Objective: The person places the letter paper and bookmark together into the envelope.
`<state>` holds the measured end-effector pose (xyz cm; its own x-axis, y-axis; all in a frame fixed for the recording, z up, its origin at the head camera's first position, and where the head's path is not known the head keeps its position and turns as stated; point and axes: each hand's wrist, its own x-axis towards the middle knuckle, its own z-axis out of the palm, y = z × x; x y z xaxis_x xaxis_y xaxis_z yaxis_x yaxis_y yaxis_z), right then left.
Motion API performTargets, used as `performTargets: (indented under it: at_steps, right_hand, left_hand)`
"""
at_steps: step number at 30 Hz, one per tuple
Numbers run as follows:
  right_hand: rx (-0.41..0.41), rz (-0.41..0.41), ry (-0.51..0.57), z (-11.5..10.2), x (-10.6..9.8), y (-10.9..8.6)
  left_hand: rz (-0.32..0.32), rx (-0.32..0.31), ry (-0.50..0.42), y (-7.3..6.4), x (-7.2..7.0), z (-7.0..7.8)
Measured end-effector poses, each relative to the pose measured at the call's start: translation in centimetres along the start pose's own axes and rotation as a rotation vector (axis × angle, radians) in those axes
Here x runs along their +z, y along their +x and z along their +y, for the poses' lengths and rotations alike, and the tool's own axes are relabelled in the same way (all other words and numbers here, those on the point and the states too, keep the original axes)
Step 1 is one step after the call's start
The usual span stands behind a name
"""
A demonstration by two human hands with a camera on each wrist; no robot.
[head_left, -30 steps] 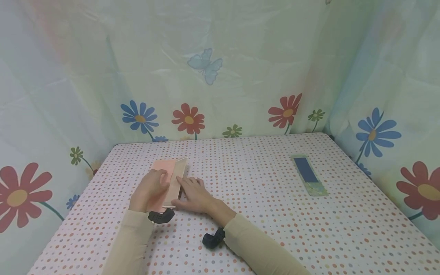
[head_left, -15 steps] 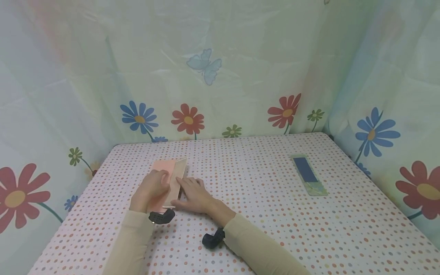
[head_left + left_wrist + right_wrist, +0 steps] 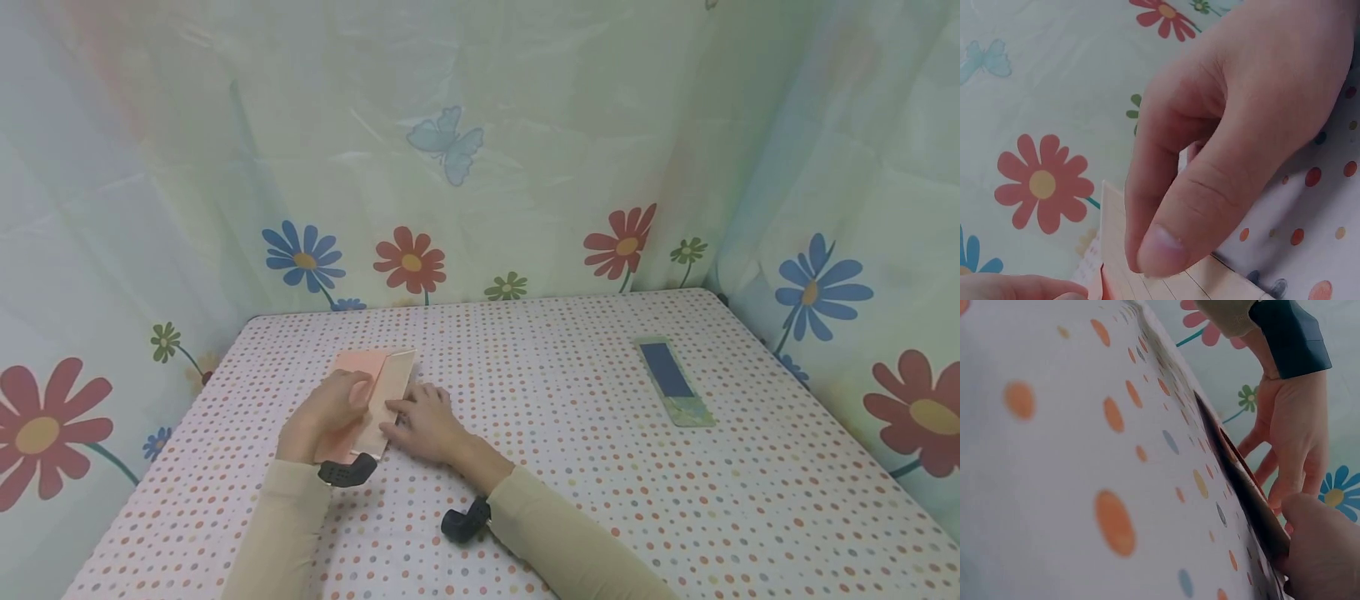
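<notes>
A pink paper piece (image 3: 363, 360) with a pale cream strip (image 3: 393, 377) along its right side lies at the left of the table. Ruled lines show on the cream paper (image 3: 1141, 284) in the left wrist view. My left hand (image 3: 328, 410) is over the pink part, thumb and index finger pinching at the strip's inner edge. From the other side my right hand (image 3: 429, 423) holds the strip's outer edge between thumb and fingers. The right wrist view shows the paper's dark, shadowed underside (image 3: 1244, 494), lifted at a slant, with the right thumb at its edge.
A long green card with a dark blue panel (image 3: 667, 371) lies at the right of the table. The dotted tablecloth (image 3: 525, 358) meets a flowered curtain (image 3: 525, 208) behind and at both sides. Black wrist cameras (image 3: 467, 521) sit at both cuffs.
The cream strip has shifted slightly to the right and its outer edge has tilted. My right fingers have curled more at that edge; the left hand has moved slightly left.
</notes>
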<state>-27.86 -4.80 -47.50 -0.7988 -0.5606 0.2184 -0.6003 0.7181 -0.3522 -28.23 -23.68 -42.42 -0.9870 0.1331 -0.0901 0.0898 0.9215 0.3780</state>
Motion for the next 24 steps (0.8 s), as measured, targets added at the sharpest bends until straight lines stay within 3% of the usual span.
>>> performTargets:
  at_steps: [11,17,24]
  right_hand:
    - [0.217,0.081,0.414,0.46,0.57,0.80]
    - [0.277,0.079,0.487,0.26,0.34,0.81]
    - [0.260,0.055,0.532,0.21,0.02,0.71]
  left_hand:
    - [0.013,-0.001,-0.003,0.08,-0.37,-0.21]
    - [0.030,0.013,-0.017,0.11,-0.46,-0.23]
    - [0.040,0.039,0.000,0.17,-0.46,-0.39]
